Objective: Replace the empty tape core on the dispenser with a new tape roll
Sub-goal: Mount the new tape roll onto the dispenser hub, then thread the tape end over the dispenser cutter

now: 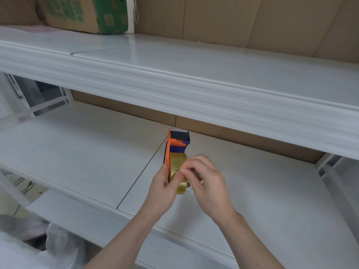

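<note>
both hands meet over the middle of a white shelf (pixel 252 191), holding an orange and blue tape dispenser (pixel 175 145) above it. the dispenser stands on edge, its dark cutter end pointing to the far side and its orange side plate facing left. a yellowish clear tape roll (pixel 177 167) sits on the dispenser at its near end, partly covered by fingers.

the left hand (pixel 163 193) grips the near end of the dispenser from the left, thumb against the orange plate and roll. the right hand (pixel 206 181) is curled at the right face of the roll, fingertips pinched together on or just at the tape (whether they hold a loose tape end cannot be told, the spot is too small and blurred).

a dark seam (pixel 143 169) between two shelf panels runs from near to far just left of the dispenser. above, a second white shelf (pixel 194 74) spans the view, with a green-printed cardboard box (pixel 85 14) at its far left. brown cardboard panels line the back.
</note>
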